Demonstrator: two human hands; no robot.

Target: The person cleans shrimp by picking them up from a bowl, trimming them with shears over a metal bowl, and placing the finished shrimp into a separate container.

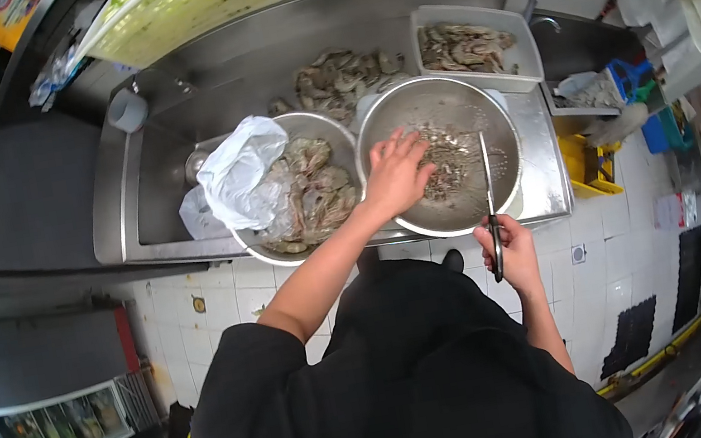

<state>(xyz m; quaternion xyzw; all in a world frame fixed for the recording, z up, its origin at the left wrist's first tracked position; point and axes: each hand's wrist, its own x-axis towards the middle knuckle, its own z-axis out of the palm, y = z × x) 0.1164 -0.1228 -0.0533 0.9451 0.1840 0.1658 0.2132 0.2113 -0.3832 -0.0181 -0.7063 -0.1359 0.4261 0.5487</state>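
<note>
My right hand (512,250) grips black-handled scissors (489,188), their long thin blades pointing away over the right side of a steel bowl (372,170). Inside that bowl lie small shrimp trimmings (450,162). Over its left part is my left hand (400,176), fingers spread and nothing held, fingertips right at the trimmings. A second steel bowl (256,250) stands to the left with whole shrimp (317,189) and a white plastic bag (243,167) in it. Behind both bowls, more shrimp (338,79) are heaped on the steel counter.
A white tub (526,53) of shrimp sits at the back right. The steel sink basin (154,204) is at the left, with a grey cup (127,112) on its rim. A pale yellow basket (190,15) hangs over the back. Yellow bins (588,167) stand right of the counter.
</note>
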